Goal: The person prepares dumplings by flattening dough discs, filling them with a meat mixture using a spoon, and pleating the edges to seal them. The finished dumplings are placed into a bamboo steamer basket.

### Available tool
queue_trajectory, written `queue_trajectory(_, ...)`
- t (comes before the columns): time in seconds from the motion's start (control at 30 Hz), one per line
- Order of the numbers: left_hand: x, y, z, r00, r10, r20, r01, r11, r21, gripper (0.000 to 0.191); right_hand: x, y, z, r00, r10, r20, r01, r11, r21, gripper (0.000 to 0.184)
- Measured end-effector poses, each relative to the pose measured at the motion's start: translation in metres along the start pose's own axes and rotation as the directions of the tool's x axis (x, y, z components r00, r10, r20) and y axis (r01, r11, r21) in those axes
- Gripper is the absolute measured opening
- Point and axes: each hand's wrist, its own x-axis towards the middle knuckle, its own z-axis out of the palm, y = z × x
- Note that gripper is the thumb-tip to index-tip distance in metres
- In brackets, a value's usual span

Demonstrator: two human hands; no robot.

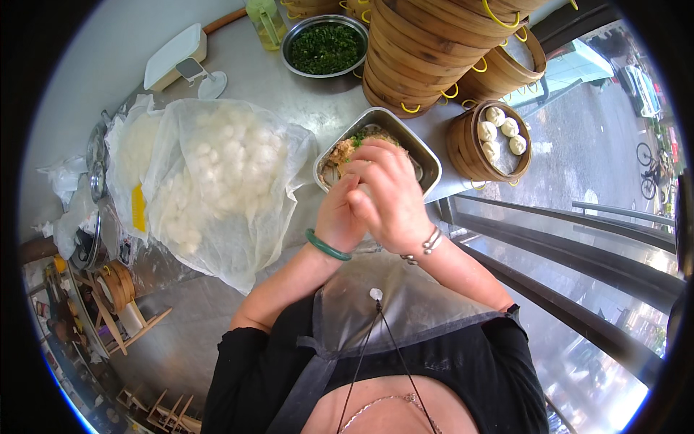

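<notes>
My left hand [340,210], with a green bangle at the wrist, and my right hand [382,187], with a silver bracelet, are cupped together over the near side of a rectangular metal pan [428,154]. A small part of a pale dough piece [365,189] shows between them; the fingers hide most of it. Inside the pan lies minced filling [340,153] with chopped greens. To the left, many white dough pieces [238,146] lie under a translucent plastic sheet [244,244]. A bamboo steamer [461,146] at the right holds several pleated buns [487,131].
Tall stacked bamboo steamers [417,54] stand behind the pan, beside a metal bowl of chopped greens [325,49]. Farther left are a green-lidded jug [265,24], a white lidded container [173,57] and a small stand [211,84]. A yellow scraper [139,208] lies by the sheet. Metal rails [564,244] run at the right.
</notes>
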Motion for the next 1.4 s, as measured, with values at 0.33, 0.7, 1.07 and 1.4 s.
queue_trajectory(0.33,-0.008,0.002,0.049,0.999,0.038,0.026,-0.034,0.989,-0.147,0.086,-0.013,0.020,0.022,0.992,0.002,0.129,0.004,0.999,-0.043,0.076)
queue_trajectory(0.7,0.002,0.031,0.027,0.960,-0.274,0.066,0.274,0.962,-0.001,0.100,-0.016,0.039,-0.018,0.786,0.462,0.411,-0.603,0.719,0.346,0.050)
queue_trajectory(1.07,-0.005,0.036,0.008,0.946,-0.298,0.128,0.283,0.951,0.126,0.086,-0.039,0.032,-0.001,0.776,0.590,0.221,-0.607,0.607,0.513,0.018)
queue_trajectory(1.4,0.003,0.002,0.015,0.956,0.290,-0.053,-0.275,0.941,0.195,0.052,-0.046,0.019,0.023,0.643,0.722,0.257,-0.596,0.260,0.760,0.022)
